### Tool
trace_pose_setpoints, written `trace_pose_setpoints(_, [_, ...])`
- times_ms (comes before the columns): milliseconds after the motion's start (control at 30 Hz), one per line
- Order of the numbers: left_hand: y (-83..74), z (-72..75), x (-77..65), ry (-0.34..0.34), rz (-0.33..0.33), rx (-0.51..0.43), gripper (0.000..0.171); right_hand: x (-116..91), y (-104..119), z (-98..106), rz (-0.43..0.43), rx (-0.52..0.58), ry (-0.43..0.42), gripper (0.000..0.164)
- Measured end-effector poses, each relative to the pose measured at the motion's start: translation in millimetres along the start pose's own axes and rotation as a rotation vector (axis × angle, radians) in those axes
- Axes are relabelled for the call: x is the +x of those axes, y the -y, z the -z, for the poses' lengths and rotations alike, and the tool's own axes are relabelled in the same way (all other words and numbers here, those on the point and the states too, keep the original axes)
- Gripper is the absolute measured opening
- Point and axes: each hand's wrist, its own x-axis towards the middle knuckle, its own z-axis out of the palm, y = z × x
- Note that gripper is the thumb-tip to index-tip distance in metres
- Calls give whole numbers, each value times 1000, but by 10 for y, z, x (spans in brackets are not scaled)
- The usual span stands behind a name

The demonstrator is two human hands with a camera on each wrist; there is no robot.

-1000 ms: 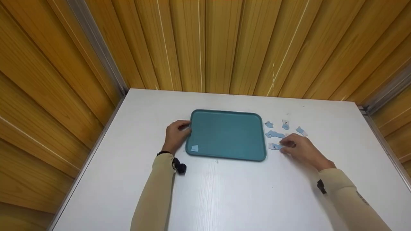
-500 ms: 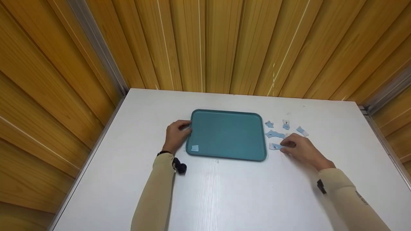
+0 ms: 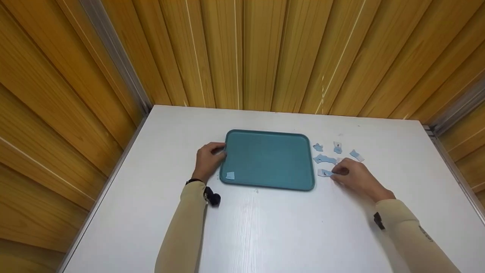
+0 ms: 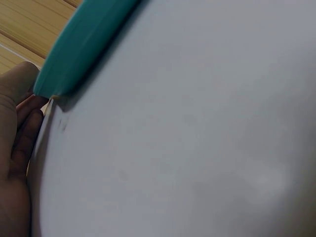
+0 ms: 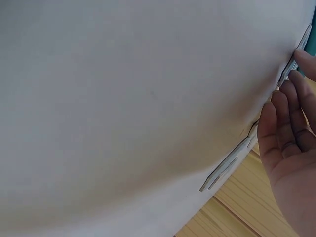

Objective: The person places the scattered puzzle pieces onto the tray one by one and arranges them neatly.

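Left hand (image 3: 207, 159) grips tray (image 3: 267, 159) – right hand (image 3: 356, 175) pinches paper scrap (image 3: 324, 173).

The tray (image 3: 271, 161) looks like smooth plastic with a matt face. The pieces (image 3: 324, 159) to its right look like paper or thin card, matt, with rough edges; the scrap (image 3: 230, 175) at its near left looks the same. Under them, the table (image 3: 265, 239) is smooth, with faint grain and a soft sheen. The far wall (image 3: 261, 57) has a wood-grain finish, slightly glossy; the left post (image 3: 115, 57) looks like dull metal. Both sleeves (image 3: 181, 231) are matt cloth.
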Motion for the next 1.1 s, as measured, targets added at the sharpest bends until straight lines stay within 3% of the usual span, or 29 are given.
trace_pose_setpoints(667, [10, 3, -2, 1, 29, -18, 30, -1, 31, 17, -30, 46, -1, 31])
trace_pose_setpoints(1100, [6, -6, -6, -7, 12, -25, 31, 43, 147, -13, 158, 60, -93, 22])
